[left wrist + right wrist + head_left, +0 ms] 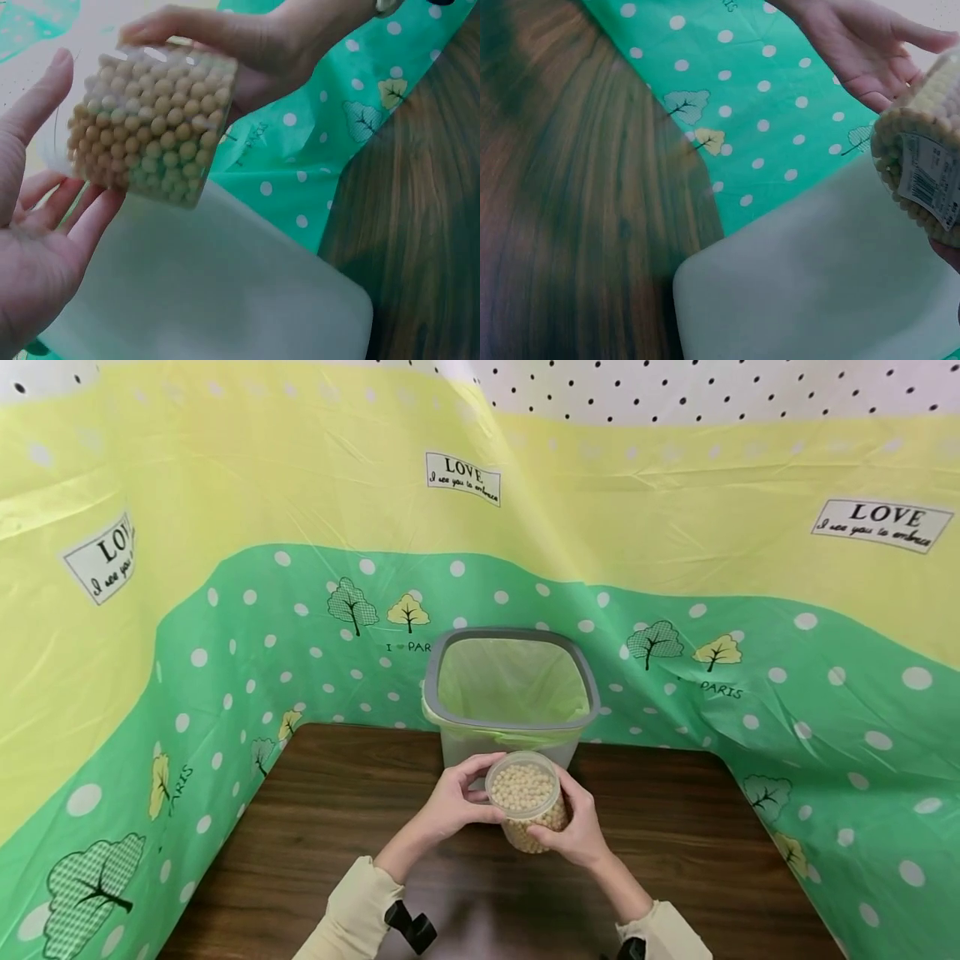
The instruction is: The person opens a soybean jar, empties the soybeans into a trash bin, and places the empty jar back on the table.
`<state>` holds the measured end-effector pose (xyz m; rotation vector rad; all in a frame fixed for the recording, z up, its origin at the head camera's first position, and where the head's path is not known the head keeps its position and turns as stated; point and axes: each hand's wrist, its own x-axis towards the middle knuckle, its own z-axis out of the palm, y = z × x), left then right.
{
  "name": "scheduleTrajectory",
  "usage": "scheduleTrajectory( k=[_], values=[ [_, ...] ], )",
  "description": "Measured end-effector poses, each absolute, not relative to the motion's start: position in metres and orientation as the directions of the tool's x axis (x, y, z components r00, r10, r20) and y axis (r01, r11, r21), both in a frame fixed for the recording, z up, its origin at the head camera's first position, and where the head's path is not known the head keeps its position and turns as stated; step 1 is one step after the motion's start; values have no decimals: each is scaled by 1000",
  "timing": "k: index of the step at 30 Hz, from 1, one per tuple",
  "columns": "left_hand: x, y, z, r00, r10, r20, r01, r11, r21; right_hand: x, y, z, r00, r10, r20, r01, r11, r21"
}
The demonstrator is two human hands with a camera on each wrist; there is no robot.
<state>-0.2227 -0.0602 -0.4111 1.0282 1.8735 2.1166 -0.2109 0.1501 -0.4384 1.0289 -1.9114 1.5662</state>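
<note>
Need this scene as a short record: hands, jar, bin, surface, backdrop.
left hand: fingers and thumb spread around the jar's rim end
right hand: grips the jar's side
jar: clear, filled with small beige balls; barcode label
bin: grey rim, green liner, beyond the jar
surface: dark wood table
backdrop: green-and-yellow printed cloth

the right hand (579, 828) grips a clear jar (534, 831) of beige balls (522, 787) from four o'clock; left hand (453, 798) at nine, grey-rimmed wastebasket (435, 693) at twelve.
</note>
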Motion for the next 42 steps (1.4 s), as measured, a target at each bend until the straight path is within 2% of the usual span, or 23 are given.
scheduleTrajectory(
  k=[4,9,12,15,21,24,27,29,32,34,36,42],
  values=[
    [-222,-61,-410,-746,538,393,318,-230,920,-210,150,-441,-603,-231,763,-793,69,-606],
    [-230,-67,-410,-675,618,403,272,-299,915,-205,152,-438,-651,-228,724,-750,48,-659],
    [-234,-67,-411,-656,635,408,279,-299,913,-204,154,-435,-673,-245,698,-728,47,-684],
    [-232,-64,-412,-679,602,420,293,-302,907,-205,154,-434,-674,-249,695,-728,68,-682],
    [-220,-55,-410,-794,431,429,351,-252,902,-208,155,-433,-649,-180,739,-760,206,-617],
    [-220,-56,-408,-805,422,417,338,-251,907,-208,155,-431,-664,-168,729,-747,213,-630],
    [-227,-61,-404,-774,491,399,301,-270,915,-208,158,-429,-695,-208,689,-718,144,-681],
    [-233,-65,-402,-728,567,385,279,-268,922,-209,159,-426,-704,-251,665,-701,93,-707],
    [-240,-69,-402,-659,659,363,268,-246,931,-210,161,-424,-702,-310,641,-685,48,-727],
    [-242,-69,-402,-635,686,356,265,-239,934,-210,161,-423,-693,-335,638,-688,46,-724],
    [-240,-69,-404,-655,668,354,264,-236,935,-210,160,-423,-684,-335,648,-704,68,-707],
    [-225,-59,-402,-785,490,379,313,-215,925,-210,157,-426,-664,-228,712,-748,214,-629]
  ],
)
